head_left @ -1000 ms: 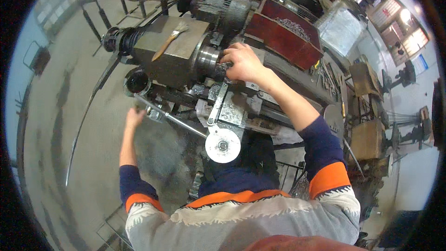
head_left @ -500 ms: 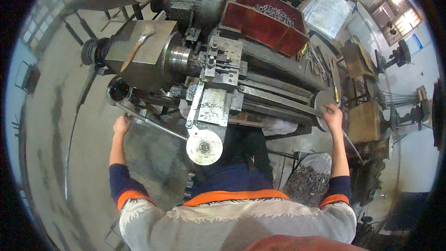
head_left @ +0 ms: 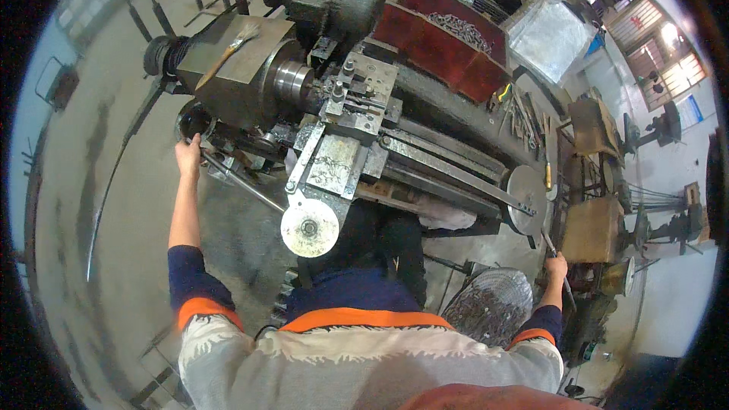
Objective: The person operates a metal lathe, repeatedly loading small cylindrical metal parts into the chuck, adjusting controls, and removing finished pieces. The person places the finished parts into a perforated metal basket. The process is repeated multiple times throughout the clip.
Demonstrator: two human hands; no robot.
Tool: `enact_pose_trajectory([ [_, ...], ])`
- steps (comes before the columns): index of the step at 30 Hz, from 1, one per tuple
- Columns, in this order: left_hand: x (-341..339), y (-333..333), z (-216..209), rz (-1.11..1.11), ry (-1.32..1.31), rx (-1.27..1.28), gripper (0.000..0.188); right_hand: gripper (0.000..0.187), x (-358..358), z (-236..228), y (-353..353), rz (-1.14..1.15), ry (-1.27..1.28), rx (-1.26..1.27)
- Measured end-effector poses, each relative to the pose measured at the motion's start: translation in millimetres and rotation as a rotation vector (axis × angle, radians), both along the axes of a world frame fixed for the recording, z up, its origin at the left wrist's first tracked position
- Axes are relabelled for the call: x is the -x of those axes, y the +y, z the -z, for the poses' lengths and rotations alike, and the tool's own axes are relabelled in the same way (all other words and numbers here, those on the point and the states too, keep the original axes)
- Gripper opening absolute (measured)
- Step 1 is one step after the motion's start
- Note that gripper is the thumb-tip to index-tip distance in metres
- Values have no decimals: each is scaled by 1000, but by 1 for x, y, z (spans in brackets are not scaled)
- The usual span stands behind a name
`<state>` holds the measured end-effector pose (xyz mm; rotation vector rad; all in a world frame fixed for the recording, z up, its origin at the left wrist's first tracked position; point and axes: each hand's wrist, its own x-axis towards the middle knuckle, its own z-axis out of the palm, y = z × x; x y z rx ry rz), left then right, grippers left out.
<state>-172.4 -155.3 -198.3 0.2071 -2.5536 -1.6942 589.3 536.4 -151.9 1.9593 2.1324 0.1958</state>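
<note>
The left hand is touching a bar; the right hand is gripping a rod, a disc standing beyond its fingers.

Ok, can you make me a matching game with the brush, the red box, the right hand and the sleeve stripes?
1. brush
2. red box
3. right hand
4. sleeve stripes

A. orange
B. closed around a metal rod
C. lying on a metal housing
D. holding small metal pieces

Pairs: 1-C, 2-D, 3-B, 4-A

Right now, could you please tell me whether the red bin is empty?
Not empty: small metal pieces show inside the red bin.
</note>
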Motion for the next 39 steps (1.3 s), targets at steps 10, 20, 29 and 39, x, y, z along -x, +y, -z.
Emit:
enact_pose_trajectory([
  [10,-15,35,-1,-190,-25,-252,22,39,-3,-16,-149,135,261,-15],
  [20,-29,54,-21,-260,14,-382,30,37,3,-4,-176,209,295,-130],
  [29,-21,51,-15,-226,-4,-367,27,40,7,-5,-180,280,247,-91],
  [39,-34,50,-39,-119,-56,-240,8,34,-20,12,-158,52,210,-180],
])
